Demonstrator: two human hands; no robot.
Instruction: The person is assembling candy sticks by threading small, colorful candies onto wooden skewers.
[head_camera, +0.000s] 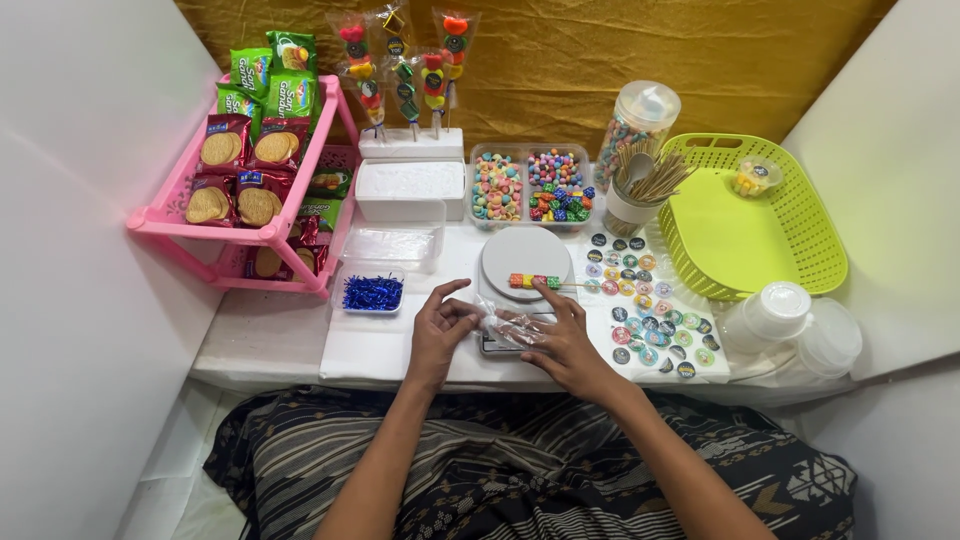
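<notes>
In the head view, the left hand (440, 322) and right hand (560, 340) both pinch a small clear plastic bag (503, 325) between them, low on the white bench (270, 335). Just beyond it, a candy skewer (535, 282) lies across the round white scale (524, 255), beside a sheet of round stickers (645, 310).

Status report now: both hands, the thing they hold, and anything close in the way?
Left hand and right hand both pinching a small clear plastic bag. Candy skewer lies on the white scale just beyond. Sticker sheet beside right hand.
</notes>
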